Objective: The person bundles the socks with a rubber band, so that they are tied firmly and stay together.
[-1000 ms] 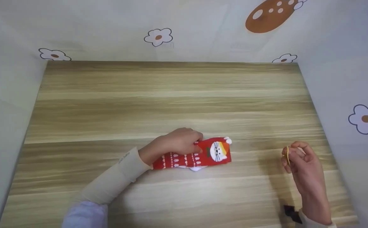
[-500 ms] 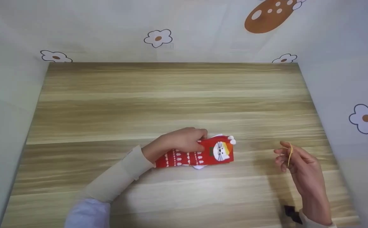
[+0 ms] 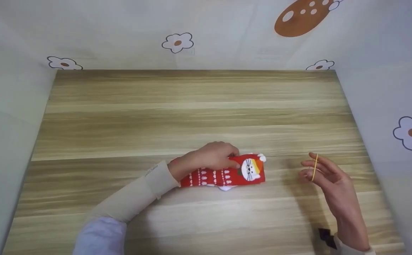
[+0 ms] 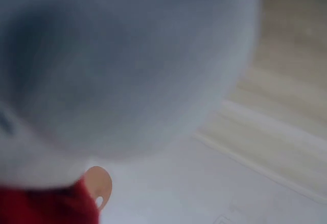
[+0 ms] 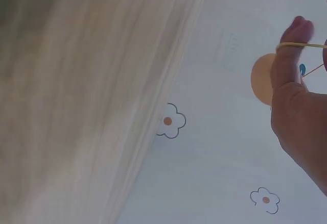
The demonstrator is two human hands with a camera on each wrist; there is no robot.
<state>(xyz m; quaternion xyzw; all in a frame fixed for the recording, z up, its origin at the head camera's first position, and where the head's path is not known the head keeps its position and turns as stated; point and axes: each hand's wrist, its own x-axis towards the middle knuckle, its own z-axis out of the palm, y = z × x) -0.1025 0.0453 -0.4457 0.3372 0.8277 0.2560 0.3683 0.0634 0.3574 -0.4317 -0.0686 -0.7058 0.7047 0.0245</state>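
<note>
A red pair of socks (image 3: 220,177) with white patterning, a cat face and white pom-poms lies on the wooden table. My left hand (image 3: 216,156) grips its upper edge near the cat face, thumb on top and the other fingers partly hidden. Red fabric (image 4: 46,208) shows at the bottom corner of the left wrist view. Off to the right, above the table, my right hand (image 3: 335,186) has its fingers spread, with a yellow rubber band (image 3: 315,168) stretched between thumb and fingers. The right wrist view shows the band looped round the thumb (image 5: 288,71).
Wood-grain table (image 3: 191,106) surrounds the socks. White flower-printed sheeting (image 3: 227,35) rises behind it and along both sides. A blurred pale shape (image 4: 127,71) fills much of the left wrist view. A black piece (image 3: 327,238) sits at the right wrist.
My right hand's fingers have spread and the rubber band has gone from hanging slack to stretched, the hand shifting slightly left. My left hand and the socks have slid a little to the right.
</note>
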